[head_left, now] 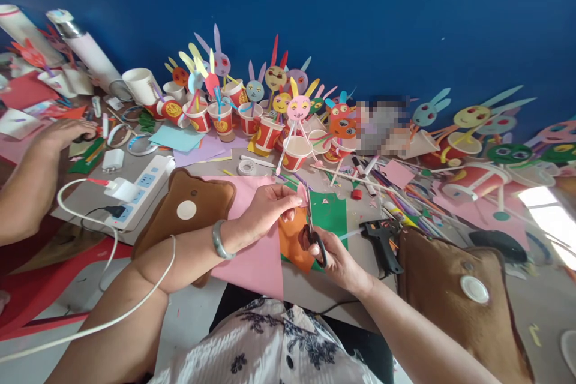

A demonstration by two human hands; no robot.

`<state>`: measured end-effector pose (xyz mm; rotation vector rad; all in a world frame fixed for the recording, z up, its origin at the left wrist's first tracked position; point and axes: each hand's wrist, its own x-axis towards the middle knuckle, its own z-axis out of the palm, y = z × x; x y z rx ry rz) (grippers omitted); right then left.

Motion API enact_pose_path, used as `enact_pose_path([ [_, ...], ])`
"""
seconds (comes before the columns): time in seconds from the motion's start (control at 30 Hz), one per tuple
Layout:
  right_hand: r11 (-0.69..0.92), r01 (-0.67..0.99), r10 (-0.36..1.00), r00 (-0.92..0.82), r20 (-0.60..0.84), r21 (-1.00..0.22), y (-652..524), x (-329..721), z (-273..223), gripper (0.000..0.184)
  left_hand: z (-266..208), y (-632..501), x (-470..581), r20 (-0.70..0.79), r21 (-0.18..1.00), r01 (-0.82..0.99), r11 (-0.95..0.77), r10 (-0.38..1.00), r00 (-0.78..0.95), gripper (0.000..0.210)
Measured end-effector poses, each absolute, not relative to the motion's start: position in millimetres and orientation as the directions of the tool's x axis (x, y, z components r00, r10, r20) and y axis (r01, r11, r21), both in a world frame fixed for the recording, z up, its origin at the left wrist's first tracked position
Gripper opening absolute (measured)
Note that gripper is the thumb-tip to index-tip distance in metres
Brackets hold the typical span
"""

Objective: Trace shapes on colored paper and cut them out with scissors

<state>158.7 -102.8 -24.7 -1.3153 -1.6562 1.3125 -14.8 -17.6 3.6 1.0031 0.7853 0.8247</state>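
Between its thumb and fingers, my left hand [272, 204] pinches a small piece of pink paper [302, 194]. My right hand [339, 261] grips black-handled scissors [320, 247], whose blades point away from me right beside the pink piece. Whether the blades touch the paper I cannot tell. Below my hands lie sheets of orange paper [294, 246], green paper [330, 213] and pink paper [256, 264]. Just beyond stands a red paper cup [296, 155] with a pink rabbit-faced figure [299, 109] on it.
Several paper cups with rabbit figures line the blue wall. A black glue gun [382, 246] lies right of my right hand. Brown plush cushions [450, 300] flank the work area. At left are a power strip [141, 192], a white cable [67, 207] and another person's hand [74, 131].
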Motion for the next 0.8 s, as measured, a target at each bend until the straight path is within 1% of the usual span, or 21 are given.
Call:
enact_pose_path([
  [0.23, 0.017, 0.33, 0.959, -0.273, -0.079, -0.944, -104.2, 157.5, -27.0, 0.061, 5.0, -17.3, -15.2, -0.182, 0.922, -0.223, 0.316, 0.864, 0.47, 0.021],
  [0.53, 0.009, 0.361, 0.957, -0.274, -0.097, -0.932, -104.2, 156.9, -26.2, 0.062, 2.0, -16.1, -15.1, -0.183, 0.924, -0.219, 0.314, 0.864, 0.468, 0.023],
  [0.8, 0.01, 0.386, 0.966, -0.242, -0.091, -0.923, -102.9, 156.8, -26.7, 0.062, 2.6, -16.3, -16.0, -0.176, 0.922, -0.23, 0.312, 0.866, 0.468, 0.024],
])
